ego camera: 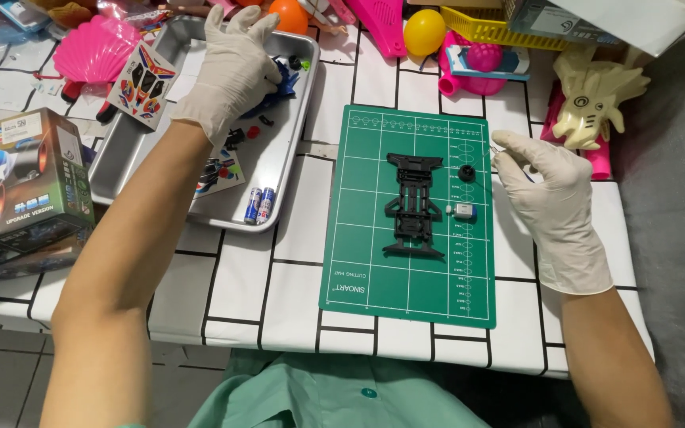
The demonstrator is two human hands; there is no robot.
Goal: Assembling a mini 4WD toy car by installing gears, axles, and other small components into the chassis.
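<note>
Centrally, a green cutting mat [374,269] was laid on a white tiled table [271,285]. The black chassis [414,204] was aligned lengthwise, away from the person. The left hand [231,67] was curled over blue parts [283,83] in a metal tray [279,170]; the right hand [545,186] was pinching something too small to identify.

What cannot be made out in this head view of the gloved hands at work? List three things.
- Blue part in the metal tray: mostly hidden under the left hand.
- Whatever the right hand pinches: too small.
- Yellow basket: cut off by the top edge.
</note>
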